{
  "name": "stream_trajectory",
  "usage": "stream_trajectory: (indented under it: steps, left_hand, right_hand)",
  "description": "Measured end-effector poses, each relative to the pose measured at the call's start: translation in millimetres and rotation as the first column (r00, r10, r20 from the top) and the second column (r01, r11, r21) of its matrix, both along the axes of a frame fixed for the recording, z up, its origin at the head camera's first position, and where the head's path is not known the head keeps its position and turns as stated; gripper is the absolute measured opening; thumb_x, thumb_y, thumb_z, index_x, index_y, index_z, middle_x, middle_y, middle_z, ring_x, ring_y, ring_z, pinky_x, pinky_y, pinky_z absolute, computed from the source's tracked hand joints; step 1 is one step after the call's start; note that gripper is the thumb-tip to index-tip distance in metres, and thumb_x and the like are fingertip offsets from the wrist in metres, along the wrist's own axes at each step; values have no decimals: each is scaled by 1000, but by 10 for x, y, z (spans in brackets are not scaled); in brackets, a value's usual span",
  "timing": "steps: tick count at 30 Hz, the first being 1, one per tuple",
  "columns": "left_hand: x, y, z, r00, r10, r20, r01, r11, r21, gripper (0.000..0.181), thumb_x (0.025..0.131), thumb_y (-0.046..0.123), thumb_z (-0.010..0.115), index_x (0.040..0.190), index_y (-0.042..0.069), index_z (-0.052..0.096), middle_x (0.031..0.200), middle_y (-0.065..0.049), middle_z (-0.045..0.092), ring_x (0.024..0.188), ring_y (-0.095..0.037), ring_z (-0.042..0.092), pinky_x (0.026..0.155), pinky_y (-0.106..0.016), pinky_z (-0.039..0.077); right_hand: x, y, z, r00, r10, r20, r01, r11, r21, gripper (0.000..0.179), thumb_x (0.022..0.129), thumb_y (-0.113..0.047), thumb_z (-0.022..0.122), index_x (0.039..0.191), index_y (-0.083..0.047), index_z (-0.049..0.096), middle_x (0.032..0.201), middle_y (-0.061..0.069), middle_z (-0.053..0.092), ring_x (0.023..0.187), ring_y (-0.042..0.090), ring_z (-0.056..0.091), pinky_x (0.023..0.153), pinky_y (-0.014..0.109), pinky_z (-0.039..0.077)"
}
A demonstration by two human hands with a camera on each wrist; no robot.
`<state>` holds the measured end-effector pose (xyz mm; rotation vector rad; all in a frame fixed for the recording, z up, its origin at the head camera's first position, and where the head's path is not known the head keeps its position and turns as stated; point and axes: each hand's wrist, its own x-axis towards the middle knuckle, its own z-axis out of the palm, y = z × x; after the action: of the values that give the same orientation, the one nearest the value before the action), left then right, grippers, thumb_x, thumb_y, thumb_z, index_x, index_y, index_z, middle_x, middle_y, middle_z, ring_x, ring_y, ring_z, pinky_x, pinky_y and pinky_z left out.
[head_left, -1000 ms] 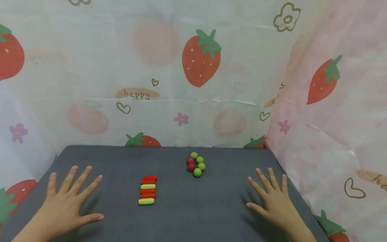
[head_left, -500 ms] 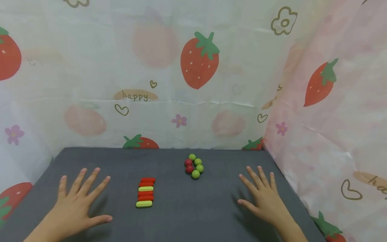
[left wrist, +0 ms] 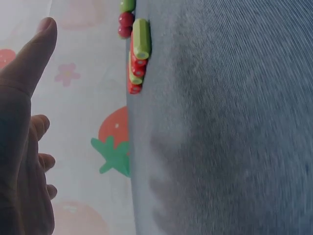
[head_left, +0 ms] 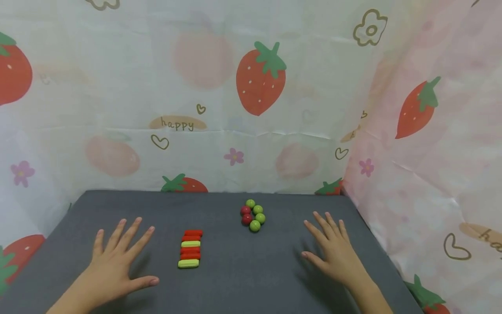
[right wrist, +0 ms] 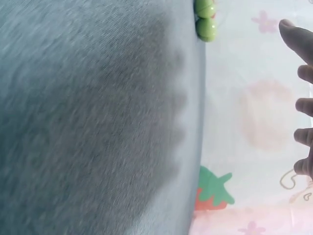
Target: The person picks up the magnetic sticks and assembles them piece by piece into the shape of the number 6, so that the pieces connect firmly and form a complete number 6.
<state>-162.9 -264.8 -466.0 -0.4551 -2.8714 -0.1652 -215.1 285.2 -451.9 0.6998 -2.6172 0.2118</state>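
Note:
My left hand [head_left: 111, 266] hovers over the left of the table with its fingers spread and holds nothing. Nearest to it is a column of short rods: several red rods [head_left: 190, 250] and two yellow-green rods [head_left: 188, 263], lying side by side. My right hand [head_left: 336, 255] is likewise spread in the air over the right side, its shadow below it. Farther back, two red balls [head_left: 246, 219] and several green balls [head_left: 255, 225] form a small ring. In the left wrist view the near yellow-green rod [left wrist: 142, 39] looks faceted. The right wrist view shows two green balls [right wrist: 206, 29].
The dark grey table [head_left: 251, 283] ends at the back against a pale curtain [head_left: 219, 96] printed with strawberries, hearts and flowers. More of this cloth [head_left: 427, 183] closes off the right side, and some hangs at the left.
Both hands have moved inward, the left one to the right and the right one to the left, fingers still spread. The rods and balls have stayed in place; the head view has shifted slightly.

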Motion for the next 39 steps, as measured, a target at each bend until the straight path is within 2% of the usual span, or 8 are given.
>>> stream_trajectory:
  steps: [3,8,13,19,24,31,36,39]
  left_hand:
    - [-14,46,-19,1000,-14,27,12,999,39,111,72,82,58,157,34,5,165,-2,-10,150,-34,-20,104,-63,-29]
    - [-43,136,-48,996,-41,76,30,990,141,110,73,77,63,157,34,6,166,-3,-5,150,-42,-4,106,-69,-22]
    - [-70,228,-81,992,-83,94,56,965,258,108,73,71,69,157,35,11,165,-6,5,148,-46,8,106,-76,-2]
    - [-97,329,-102,987,-122,104,78,930,359,105,72,64,74,156,35,17,163,-9,16,144,-49,16,100,-75,16]
    - [-118,384,-118,977,-133,164,48,895,444,101,75,60,74,155,38,16,161,-10,20,141,-46,21,95,-75,24]
    - [-125,444,-130,954,-158,256,-7,840,543,91,80,57,72,154,37,21,156,-11,26,137,-41,27,90,-72,36]
    - [-129,480,-186,945,-131,301,-64,826,561,88,80,58,72,151,31,29,149,-14,34,134,-40,34,90,-68,41]
    - [-135,497,-242,940,-131,315,-83,807,584,86,79,57,72,150,26,34,144,-13,40,131,-37,40,92,-62,44]
  right_hand:
    - [-25,-44,1,1000,14,2,-14,1000,-16,81,83,-57,68,151,-29,35,161,4,24,150,36,18,118,61,9]
    - [-84,-135,-11,999,37,10,-37,998,-59,80,83,-55,70,150,-25,39,160,5,28,148,36,23,116,61,18]
    - [-150,-262,-26,998,63,32,-58,989,-135,81,81,-50,74,149,-22,41,159,3,31,146,36,29,113,62,23]
    - [-242,-420,-70,993,82,88,-62,976,-206,81,82,-48,74,151,-27,36,157,2,34,144,32,33,111,61,28]
    - [-323,-544,-94,982,90,168,-41,959,-279,77,85,-49,71,151,-32,34,156,1,36,143,26,35,108,60,33]
    - [-418,-715,-169,963,117,242,-14,921,-389,70,86,-46,71,147,-26,43,151,1,42,140,26,40,106,55,39]
    - [-485,-823,-231,940,109,324,49,896,-441,67,85,-44,73,145,-29,45,147,0,45,137,26,44,105,55,40]
    - [-521,-882,-277,929,108,355,79,877,-474,65,85,-43,73,143,-29,48,142,-1,48,131,25,49,102,53,42]
